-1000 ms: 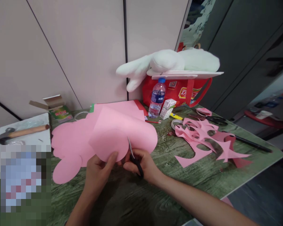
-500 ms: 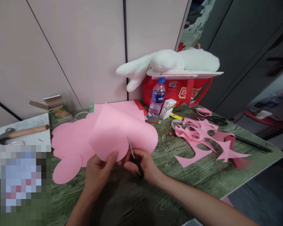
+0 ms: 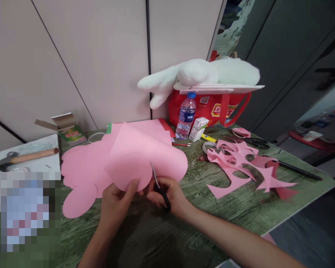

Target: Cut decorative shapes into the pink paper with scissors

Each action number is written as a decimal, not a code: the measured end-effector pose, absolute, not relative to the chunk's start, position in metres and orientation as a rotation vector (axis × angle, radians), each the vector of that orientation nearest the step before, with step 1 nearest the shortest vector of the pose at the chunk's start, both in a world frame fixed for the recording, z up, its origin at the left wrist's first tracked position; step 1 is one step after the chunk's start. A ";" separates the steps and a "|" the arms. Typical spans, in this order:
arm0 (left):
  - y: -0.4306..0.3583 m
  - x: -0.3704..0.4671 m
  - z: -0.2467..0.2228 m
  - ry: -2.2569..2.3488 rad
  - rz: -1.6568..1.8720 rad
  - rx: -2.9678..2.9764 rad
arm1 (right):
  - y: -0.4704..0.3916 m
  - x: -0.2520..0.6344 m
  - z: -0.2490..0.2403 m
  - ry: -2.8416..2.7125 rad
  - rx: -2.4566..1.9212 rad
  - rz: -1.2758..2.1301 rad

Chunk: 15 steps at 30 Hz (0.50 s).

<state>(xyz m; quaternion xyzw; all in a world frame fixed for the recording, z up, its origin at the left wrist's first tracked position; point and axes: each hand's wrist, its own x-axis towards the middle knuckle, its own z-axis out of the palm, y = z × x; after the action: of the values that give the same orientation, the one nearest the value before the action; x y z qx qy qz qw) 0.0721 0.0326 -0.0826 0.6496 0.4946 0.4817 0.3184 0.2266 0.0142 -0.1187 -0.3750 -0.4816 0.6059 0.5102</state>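
Note:
A large pink paper sheet [image 3: 134, 156] with scalloped edges lies partly on the green table [image 3: 212, 208] and curls up toward me. My left hand [image 3: 115, 204] pinches its near edge. My right hand [image 3: 167, 195] grips small black-handled scissors [image 3: 158, 186], whose blade sticks up into the paper's edge. Both hands sit close together at the paper's front rim.
Pink paper offcuts [image 3: 245, 167] lie to the right, with black scissors [image 3: 251, 140], tape rolls [image 3: 209, 146] and a black pen [image 3: 298, 170]. A water bottle [image 3: 185, 116], small box [image 3: 198, 128], red bag [image 3: 212, 106] with a white plush toy [image 3: 198, 74] stand behind. A hammer [image 3: 25, 157] lies left.

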 end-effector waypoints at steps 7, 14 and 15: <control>0.033 0.071 -0.087 1.292 1.294 1.614 | 0.014 0.226 -0.120 -1.141 -0.913 1.463; 0.034 0.070 -0.087 1.287 1.306 1.571 | 0.015 0.227 -0.121 -1.139 -0.922 1.477; 0.034 0.070 -0.087 1.293 1.315 1.557 | 0.015 0.227 -0.121 -1.141 -0.921 1.478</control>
<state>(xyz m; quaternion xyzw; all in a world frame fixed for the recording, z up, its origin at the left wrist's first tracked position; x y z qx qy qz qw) 0.0700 0.0340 -0.0870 0.6029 0.5004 0.5092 0.3560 0.2271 0.0147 -0.1208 -0.3819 -0.4730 0.6124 0.5053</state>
